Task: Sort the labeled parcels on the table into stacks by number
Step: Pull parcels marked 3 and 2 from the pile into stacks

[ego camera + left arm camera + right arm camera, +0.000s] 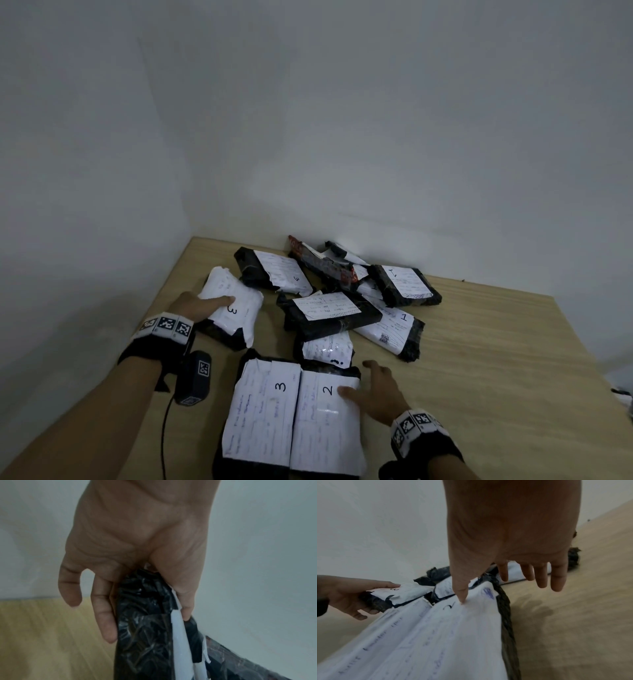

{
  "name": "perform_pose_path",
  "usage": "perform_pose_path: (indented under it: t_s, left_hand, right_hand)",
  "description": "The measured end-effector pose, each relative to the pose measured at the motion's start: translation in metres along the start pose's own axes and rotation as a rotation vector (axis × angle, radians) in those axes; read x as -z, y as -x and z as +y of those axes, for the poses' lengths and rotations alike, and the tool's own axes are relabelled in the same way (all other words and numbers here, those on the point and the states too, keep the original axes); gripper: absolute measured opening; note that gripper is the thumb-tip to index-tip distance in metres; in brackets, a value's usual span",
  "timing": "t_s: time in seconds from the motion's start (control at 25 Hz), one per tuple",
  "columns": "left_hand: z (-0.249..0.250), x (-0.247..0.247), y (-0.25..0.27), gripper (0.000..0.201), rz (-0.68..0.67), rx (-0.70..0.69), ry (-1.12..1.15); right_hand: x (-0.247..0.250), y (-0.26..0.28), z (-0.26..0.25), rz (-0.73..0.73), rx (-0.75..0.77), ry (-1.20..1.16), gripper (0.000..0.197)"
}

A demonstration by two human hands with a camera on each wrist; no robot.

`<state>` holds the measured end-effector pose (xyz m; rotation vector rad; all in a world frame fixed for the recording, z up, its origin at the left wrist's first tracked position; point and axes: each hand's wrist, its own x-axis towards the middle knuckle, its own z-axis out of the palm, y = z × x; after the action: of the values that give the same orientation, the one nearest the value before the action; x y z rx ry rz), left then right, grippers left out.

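Note:
My left hand point(200, 304) grips a small black parcel with a white label marked 3 point(236, 306), thumb on top and fingers underneath; its black wrap point(145, 628) fills the left wrist view under my left hand point(137, 540). Near me lie two large parcels side by side, one marked 3 point(262, 411) and one marked 2 point(327, 425). My right hand point(378, 394) is open, its thumb pressing the label of the parcel marked 2 point(453, 635), its straight fingers point(542, 574) spread over the table beside it.
A loose pile sits at the back by the wall: a parcel marked 3 point(277, 275), two marked 1 point(406, 284) point(394, 329), a black one point(329, 313), a small one point(327, 347) and a red-black one point(322, 265). The wooden table point(479, 359) meets walls behind and left.

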<state>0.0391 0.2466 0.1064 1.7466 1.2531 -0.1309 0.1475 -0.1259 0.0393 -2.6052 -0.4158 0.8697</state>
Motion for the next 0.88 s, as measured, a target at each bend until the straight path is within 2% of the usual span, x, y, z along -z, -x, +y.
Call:
perform_pose_path:
  t_s: [0.16, 0.24, 0.32, 0.4, 0.44, 0.52, 0.64, 0.72, 0.88]
  left_hand:
    - [0.005, 0.007, 0.005, 0.063, 0.003, -0.068, 0.102]
    - [0.012, 0.005, 0.016, 0.046, -0.035, -0.081, 0.161]
    - [0.018, -0.004, 0.029, 0.035, -0.083, -0.071, 0.168]
    - [0.023, -0.017, 0.029, 0.032, -0.158, -0.069, 0.129]
    - [0.024, -0.024, 0.027, 0.036, -0.207, -0.079, 0.102]
    - [0.023, -0.036, 0.016, 0.058, -0.345, -0.077, 0.052]
    - [0.019, -0.053, 0.007, 0.096, -0.551, -0.095, -0.014]
    - [0.019, -0.06, 0.007, 0.102, -0.625, -0.107, -0.061]
    - [0.016, -0.066, 0.008, 0.097, -0.734, -0.06, -0.255]
  right_hand:
    - [0.016, -0.027, -0.019, 0.224, 0.199, 0.006, 0.044]
    - [0.02, -0.041, -0.036, 0.301, 0.293, -0.013, 0.03]
    - [0.018, -0.052, -0.054, 0.3, 0.39, -0.055, 0.021]
    - [0.017, -0.061, -0.074, 0.244, 0.449, -0.179, 0.013]
    - [0.019, -0.064, -0.084, 0.205, 0.449, -0.267, 0.012]
    - [0.02, -0.066, -0.102, 0.09, 0.386, -0.456, 0.017]
    - [0.013, -0.061, -0.11, -0.111, 0.269, -0.681, 0.04]
    - [0.012, -0.054, -0.104, -0.173, 0.241, -0.638, 0.049]
    - [0.012, -0.048, -0.086, -0.191, 0.23, -0.602, 0.037]
